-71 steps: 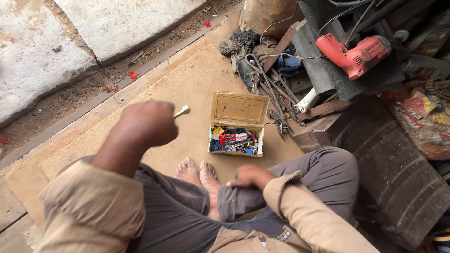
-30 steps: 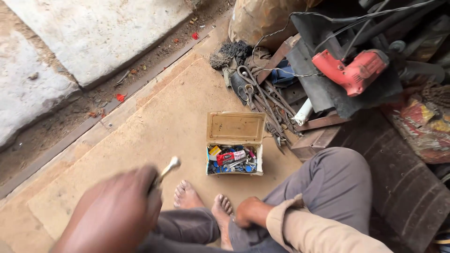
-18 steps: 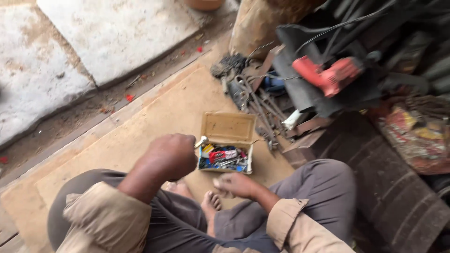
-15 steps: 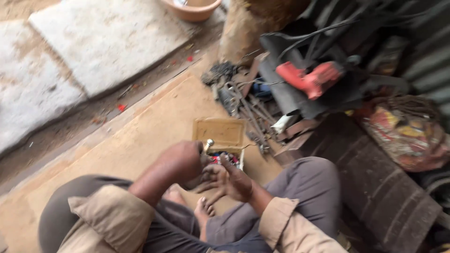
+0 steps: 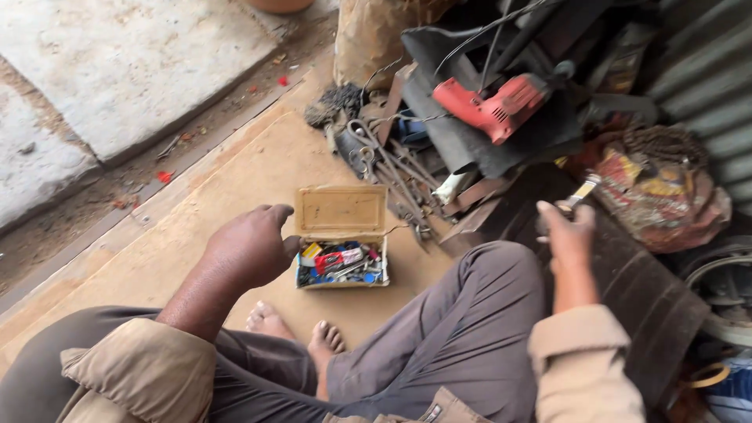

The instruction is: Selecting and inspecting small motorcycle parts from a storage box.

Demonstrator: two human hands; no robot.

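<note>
The left hand (image 5: 252,249) rests half-curled, gripping nothing, against the small open box (image 5: 342,239) at its three o'clock. The right hand (image 5: 565,231) grips what looks like a small brush (image 5: 581,190), light and stiff, best held by its handle.

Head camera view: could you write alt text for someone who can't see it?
A seated, barefoot person's left hand rests beside a small open box of assorted bits on a board floor, while the right hand lifts a small metal tool near a red power drill.
</note>
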